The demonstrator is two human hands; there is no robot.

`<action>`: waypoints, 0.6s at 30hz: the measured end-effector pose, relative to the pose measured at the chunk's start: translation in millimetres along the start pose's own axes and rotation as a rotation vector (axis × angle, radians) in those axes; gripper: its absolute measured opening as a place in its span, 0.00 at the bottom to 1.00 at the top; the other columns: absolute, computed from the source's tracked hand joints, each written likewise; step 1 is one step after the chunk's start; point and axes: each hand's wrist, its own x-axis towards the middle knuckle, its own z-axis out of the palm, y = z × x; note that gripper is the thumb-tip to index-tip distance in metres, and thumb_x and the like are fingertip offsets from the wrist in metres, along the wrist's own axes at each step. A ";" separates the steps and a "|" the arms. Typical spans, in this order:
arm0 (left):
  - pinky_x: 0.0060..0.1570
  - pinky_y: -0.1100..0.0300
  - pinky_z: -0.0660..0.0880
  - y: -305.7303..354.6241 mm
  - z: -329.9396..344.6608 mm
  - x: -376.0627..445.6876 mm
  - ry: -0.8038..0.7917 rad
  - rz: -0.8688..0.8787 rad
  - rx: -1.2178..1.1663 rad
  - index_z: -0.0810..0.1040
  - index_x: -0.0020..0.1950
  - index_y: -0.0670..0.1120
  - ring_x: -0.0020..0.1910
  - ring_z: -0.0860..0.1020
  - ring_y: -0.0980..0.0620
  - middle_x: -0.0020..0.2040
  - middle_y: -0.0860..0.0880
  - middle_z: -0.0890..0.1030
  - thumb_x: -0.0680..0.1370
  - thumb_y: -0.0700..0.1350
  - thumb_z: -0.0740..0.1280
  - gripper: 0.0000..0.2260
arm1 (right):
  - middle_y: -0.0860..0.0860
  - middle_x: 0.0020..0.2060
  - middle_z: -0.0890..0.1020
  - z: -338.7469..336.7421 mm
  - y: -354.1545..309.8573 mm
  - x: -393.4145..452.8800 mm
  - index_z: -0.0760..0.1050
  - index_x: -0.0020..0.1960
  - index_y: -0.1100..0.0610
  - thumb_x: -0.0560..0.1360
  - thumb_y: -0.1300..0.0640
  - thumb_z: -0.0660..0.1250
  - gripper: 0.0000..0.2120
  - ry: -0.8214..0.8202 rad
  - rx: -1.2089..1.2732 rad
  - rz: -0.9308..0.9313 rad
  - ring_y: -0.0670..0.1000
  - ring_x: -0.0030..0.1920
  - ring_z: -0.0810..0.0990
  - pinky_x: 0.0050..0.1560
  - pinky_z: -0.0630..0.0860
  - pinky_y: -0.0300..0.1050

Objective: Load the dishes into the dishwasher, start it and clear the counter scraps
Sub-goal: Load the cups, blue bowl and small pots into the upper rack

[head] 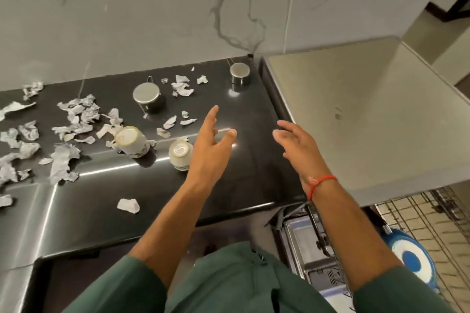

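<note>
Left hand (208, 145) open, just right of upturned ceramic cup (179, 155).

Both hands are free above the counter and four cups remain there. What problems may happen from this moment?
1. The taller ceramic cup stands tilted on paper scraps; a reach by the left hand may tip it over.
2. Scraps lie close around the steel cup, so some may travel with it into the dishwasher rack.
3. The smaller ceramic cup sits just beside the left wrist; a sideways move may knock it.
</note>
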 end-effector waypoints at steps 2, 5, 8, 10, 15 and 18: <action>0.75 0.49 0.65 -8.5 -23.5 11.9 0.023 0.008 0.031 0.62 0.80 0.60 0.75 0.66 0.57 0.78 0.53 0.67 0.82 0.47 0.66 0.28 | 0.49 0.63 0.79 26.9 0.8 8.8 0.74 0.70 0.50 0.81 0.54 0.67 0.18 -0.032 -0.029 0.012 0.43 0.61 0.77 0.64 0.73 0.44; 0.74 0.50 0.68 -21.6 -57.5 21.6 0.054 0.023 0.069 0.64 0.78 0.62 0.72 0.69 0.60 0.74 0.57 0.70 0.82 0.47 0.66 0.26 | 0.50 0.65 0.78 66.1 1.9 17.9 0.74 0.70 0.47 0.80 0.51 0.68 0.19 -0.096 -0.079 0.027 0.46 0.65 0.76 0.62 0.73 0.43; 0.73 0.51 0.68 -35.7 -87.0 27.4 0.066 0.035 0.103 0.66 0.77 0.62 0.71 0.69 0.62 0.72 0.59 0.71 0.82 0.46 0.66 0.25 | 0.50 0.66 0.77 101.3 0.1 21.8 0.73 0.71 0.46 0.80 0.51 0.68 0.20 -0.135 -0.122 0.028 0.46 0.65 0.76 0.62 0.73 0.42; 0.74 0.51 0.67 -47.4 -101.7 30.6 0.085 0.012 0.119 0.66 0.77 0.63 0.72 0.68 0.63 0.73 0.59 0.71 0.82 0.46 0.66 0.25 | 0.49 0.66 0.76 120.7 1.0 23.4 0.72 0.72 0.46 0.80 0.50 0.68 0.21 -0.177 -0.136 0.040 0.46 0.65 0.76 0.60 0.73 0.40; 0.75 0.48 0.65 -74.9 -115.7 35.5 0.040 -0.146 0.116 0.63 0.79 0.58 0.75 0.67 0.55 0.77 0.54 0.68 0.80 0.49 0.67 0.28 | 0.50 0.68 0.75 148.9 6.6 31.0 0.71 0.72 0.46 0.79 0.50 0.70 0.23 -0.255 -0.238 0.039 0.48 0.67 0.75 0.64 0.72 0.42; 0.73 0.48 0.68 -82.4 -116.0 34.3 -0.019 -0.260 0.102 0.64 0.79 0.57 0.71 0.72 0.53 0.74 0.51 0.71 0.75 0.54 0.68 0.32 | 0.50 0.66 0.76 163.1 19.0 33.9 0.72 0.71 0.45 0.77 0.51 0.71 0.23 -0.289 -0.317 0.051 0.49 0.66 0.76 0.68 0.74 0.50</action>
